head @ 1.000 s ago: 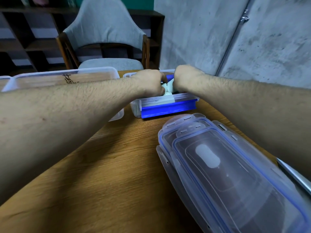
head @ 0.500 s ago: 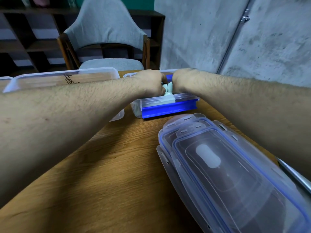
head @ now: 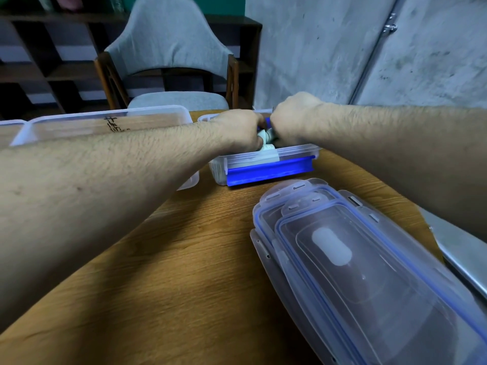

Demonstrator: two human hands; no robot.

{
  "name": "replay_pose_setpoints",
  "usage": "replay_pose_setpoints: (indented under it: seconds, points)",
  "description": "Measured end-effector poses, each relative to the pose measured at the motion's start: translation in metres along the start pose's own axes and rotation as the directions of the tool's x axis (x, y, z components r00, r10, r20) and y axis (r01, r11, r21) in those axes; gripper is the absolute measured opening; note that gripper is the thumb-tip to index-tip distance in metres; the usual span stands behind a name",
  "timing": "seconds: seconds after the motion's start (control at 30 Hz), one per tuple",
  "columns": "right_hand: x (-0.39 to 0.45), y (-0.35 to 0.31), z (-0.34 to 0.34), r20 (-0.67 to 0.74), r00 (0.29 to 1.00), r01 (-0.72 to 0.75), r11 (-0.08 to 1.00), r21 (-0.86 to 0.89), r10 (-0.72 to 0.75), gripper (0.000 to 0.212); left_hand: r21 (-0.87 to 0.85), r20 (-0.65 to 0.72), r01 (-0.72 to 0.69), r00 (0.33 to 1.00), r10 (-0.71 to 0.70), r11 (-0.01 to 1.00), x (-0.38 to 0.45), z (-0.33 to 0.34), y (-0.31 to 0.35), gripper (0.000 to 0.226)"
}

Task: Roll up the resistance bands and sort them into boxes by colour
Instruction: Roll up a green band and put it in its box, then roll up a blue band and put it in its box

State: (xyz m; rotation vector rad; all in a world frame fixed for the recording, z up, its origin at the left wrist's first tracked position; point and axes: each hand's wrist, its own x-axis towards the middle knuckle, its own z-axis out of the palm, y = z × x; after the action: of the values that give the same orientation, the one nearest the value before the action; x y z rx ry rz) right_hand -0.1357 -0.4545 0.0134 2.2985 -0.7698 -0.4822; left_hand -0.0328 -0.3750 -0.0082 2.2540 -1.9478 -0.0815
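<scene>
A small clear box (head: 295, 151) with a blue latch flap (head: 268, 171) stands at the far middle of the wooden table. Both my hands are over it, side by side. My left hand (head: 237, 130) and my right hand (head: 292, 119) both grip a pale, whitish-green resistance band (head: 264, 137), partly rolled, between them. A strip of the band hangs over the box's front rim. A bit of blue shows behind the hands; what it is stays hidden. Most of the box's inside is covered by my hands.
A larger clear box (head: 105, 122) with black writing stands at the left, with another box's edge (head: 8, 123) beyond it. A stack of clear lids with blue seals (head: 355, 259) lies at the near right. A grey flat object (head: 463, 256) sits at the right edge. A chair (head: 171, 61) faces the table.
My right hand has risen slightly and turned over the box while both hands keep working the pale band. The box and lids have not moved.
</scene>
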Motion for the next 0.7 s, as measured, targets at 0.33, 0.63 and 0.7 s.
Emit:
replay_pose_setpoints:
  seconds: [0.33,0.63,0.7]
  points:
    - [-0.001,0.008,0.011,-0.064,0.995,-0.075,0.993,0.094,0.081,0.021,0.0,0.015,0.021,1.0,-0.021,1.0,0.001,0.0,0.001,0.044]
    - [-0.016,0.024,0.017,-0.164,0.967,-0.146,0.951,0.272,0.195,0.018,-0.025,0.04,0.066,0.997,-0.065,0.998,0.001,-0.008,0.005,0.046]
    - [-0.02,0.029,0.018,-0.182,0.96,-0.141,0.931,0.337,0.212,0.021,-0.025,0.034,0.068,0.997,-0.067,0.997,0.0,-0.01,0.006,0.047]
